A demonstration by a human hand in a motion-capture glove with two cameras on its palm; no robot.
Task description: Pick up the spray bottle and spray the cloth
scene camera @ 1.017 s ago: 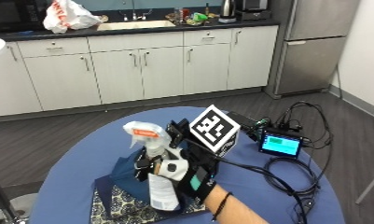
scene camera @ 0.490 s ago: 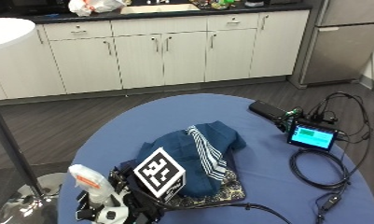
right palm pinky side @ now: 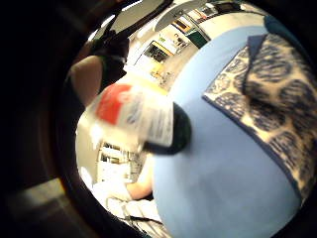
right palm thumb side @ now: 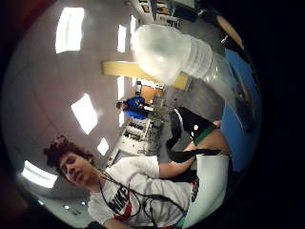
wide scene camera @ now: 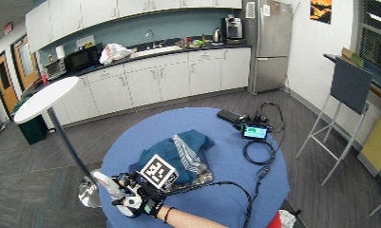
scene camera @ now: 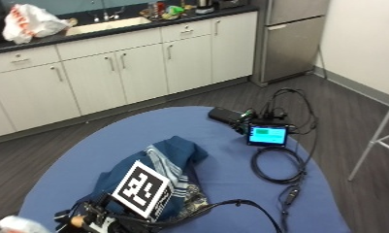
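A dark blue cloth [scene camera: 174, 155] with a striped fold lies bunched on the round blue table [scene camera: 233, 189], left of its middle. My gloved right hand [scene camera: 94, 221] is at the near left edge, just in front of the cloth, and grips a white spray bottle [scene camera: 13, 225]. In the wide outside view the hand [wide scene camera: 136, 202] holds the bottle [wide scene camera: 106, 183] tilted to the left, off the cloth [wide scene camera: 184, 152]. The little finger side palm view has the bottle's red and white label [right palm pinky side: 133, 116] close by, and the patterned cloth [right palm pinky side: 267, 99] on the table. Its translucent body [right palm thumb side: 176, 50] fills part of the thumb side view.
A small lit screen [scene camera: 266, 134], a black box [scene camera: 225, 115] and a coiled black cable [scene camera: 278, 165] lie on the table's right side. A round white lamp head on a pole [wide scene camera: 48, 95] stands off the table's left edge. White cabinets [scene camera: 116, 68] line the far wall.
The outside camera has shifted. Relative to the cloth, my hand with the bottle has drawn back from above it to the near left edge of the table. The cloth lies as before.
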